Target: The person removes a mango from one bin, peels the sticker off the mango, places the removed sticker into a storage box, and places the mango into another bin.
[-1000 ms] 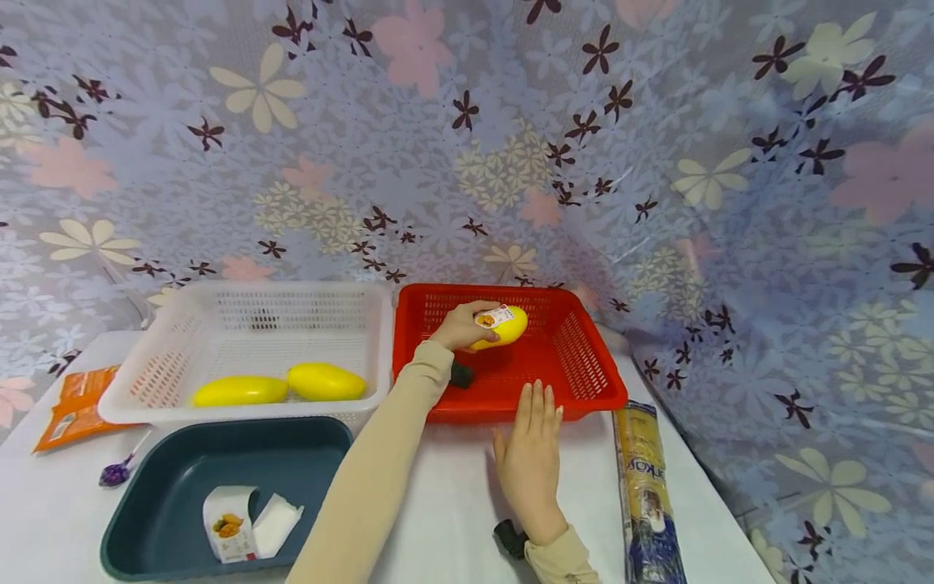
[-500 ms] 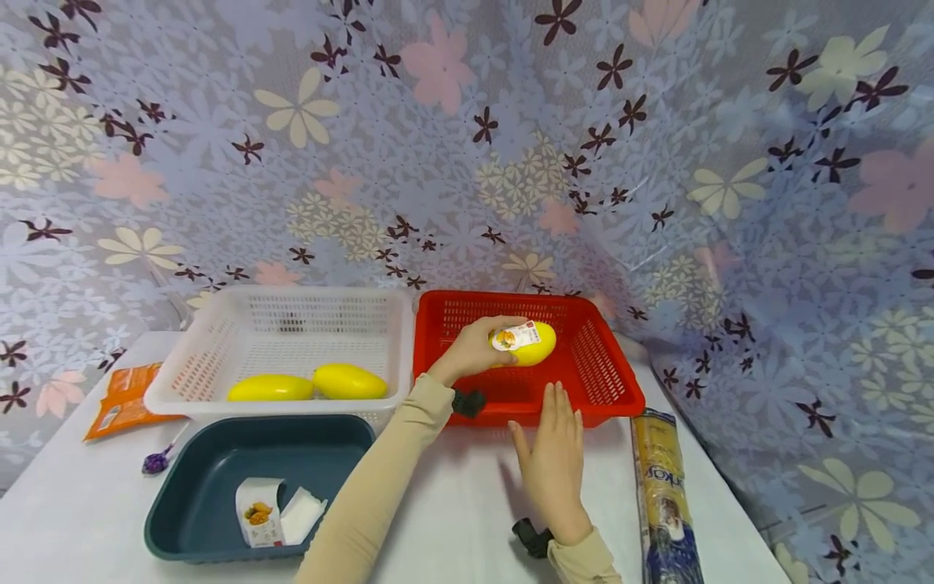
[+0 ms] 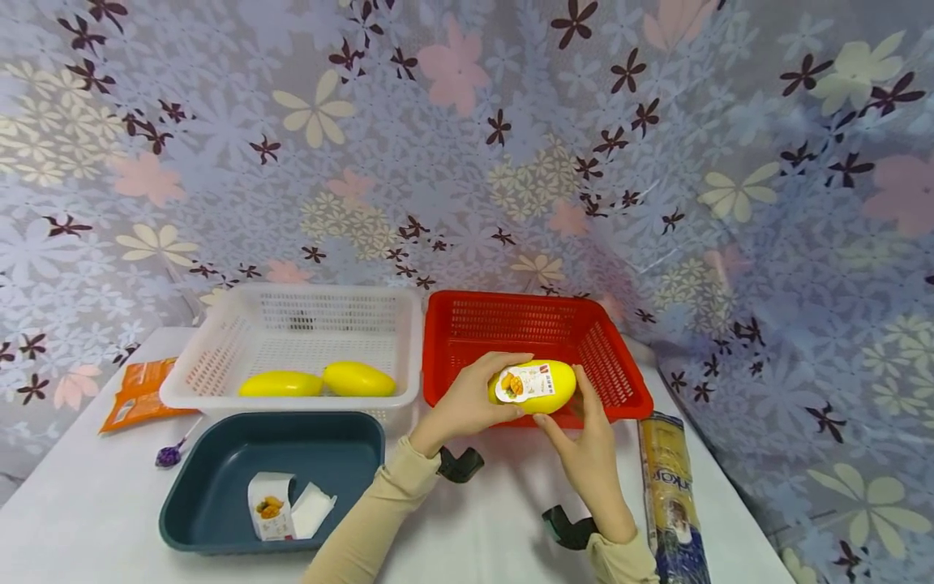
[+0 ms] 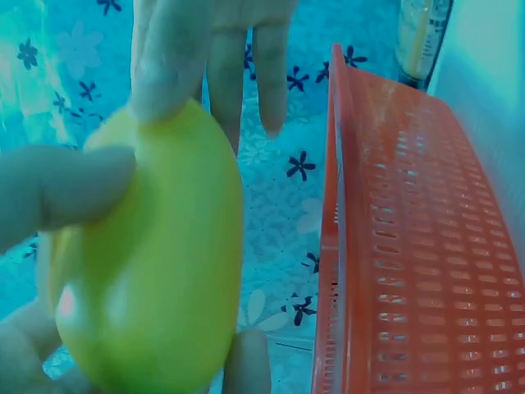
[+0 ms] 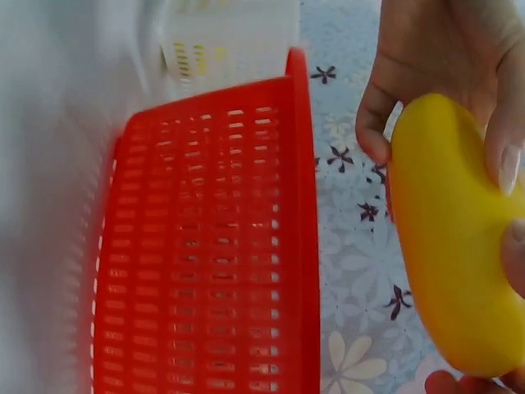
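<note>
Yellow mango (image 3: 562,393) is stretching left to right near the red basket (image 3: 525,320); my left hand (image 3: 470,397) is gripping its left end, my right hand (image 3: 589,450) holding the right, neither nearer.

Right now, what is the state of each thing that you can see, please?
Labelled mango, held, label attached.
Left hand, gripping it.
Right hand, gripping its other end.
White basket, upright, open.
Two mangoes, lying inside it.
Red basket, upright, open.
Tray, upright, open.
Scraps, lying inside it, one curled.
Lollipop, lying.
Orange packet, lying, seal unclear.
Long packet, lying, seal unclear.
</note>
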`<state>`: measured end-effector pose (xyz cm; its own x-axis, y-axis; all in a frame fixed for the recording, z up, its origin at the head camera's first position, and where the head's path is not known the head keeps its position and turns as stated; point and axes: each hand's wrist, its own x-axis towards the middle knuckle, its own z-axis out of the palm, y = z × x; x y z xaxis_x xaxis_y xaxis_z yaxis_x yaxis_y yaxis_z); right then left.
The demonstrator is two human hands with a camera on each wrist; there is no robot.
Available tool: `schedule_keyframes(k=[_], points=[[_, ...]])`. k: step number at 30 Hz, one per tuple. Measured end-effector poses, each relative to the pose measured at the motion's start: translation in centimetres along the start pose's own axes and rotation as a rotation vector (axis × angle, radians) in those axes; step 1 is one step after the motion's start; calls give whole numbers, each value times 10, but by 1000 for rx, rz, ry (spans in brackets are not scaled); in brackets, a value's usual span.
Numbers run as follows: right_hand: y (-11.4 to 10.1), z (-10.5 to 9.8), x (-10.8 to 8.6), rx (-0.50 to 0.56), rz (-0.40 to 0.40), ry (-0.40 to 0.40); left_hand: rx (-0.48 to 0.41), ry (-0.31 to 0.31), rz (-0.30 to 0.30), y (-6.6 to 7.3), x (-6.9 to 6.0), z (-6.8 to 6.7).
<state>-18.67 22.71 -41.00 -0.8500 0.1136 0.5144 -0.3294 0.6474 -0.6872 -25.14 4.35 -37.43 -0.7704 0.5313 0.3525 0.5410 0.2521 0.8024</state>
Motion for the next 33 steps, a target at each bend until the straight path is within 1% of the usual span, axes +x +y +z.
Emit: schedule_keyframes(k=[3, 5, 8, 12, 15, 19, 21, 24, 26, 29, 30, 33], points=[[-1, 3, -4, 27, -56, 12, 25, 57, -5, 2, -18, 2], [-3, 5, -8, 43, -89, -1, 51, 91, -11, 3, -30, 2], [-5, 9, -13, 62, -129, -76, 95, 113, -22, 4, -49, 1], [-8, 12, -18, 32, -166, -209, 187, 108, -24, 5, -72, -1], [-11, 14, -20, 8, -175, -283, 246, 105, -26, 5, -85, -3], [-16, 18, -23, 23, -177, -360, 248, 109, -45, 5, -99, -7], [-18, 21, -24, 37, -174, -388, 231, 115, -42, 3, -104, -8], [-18, 24, -27, 70, -156, -429, 180, 110, -34, 0, -110, -9], [-15, 26, -30, 120, -109, -466, 132, 99, -42, -5, -112, -6], [-5, 30, -36, 189, -27, -537, 86, 79, -58, -16, -117, 3], [-1, 32, -38, 202, -11, -557, 78, 75, -64, -20, -118, 7], [12, 38, -44, 206, 14, -609, 59, 59, -117, -31, -121, 15]])
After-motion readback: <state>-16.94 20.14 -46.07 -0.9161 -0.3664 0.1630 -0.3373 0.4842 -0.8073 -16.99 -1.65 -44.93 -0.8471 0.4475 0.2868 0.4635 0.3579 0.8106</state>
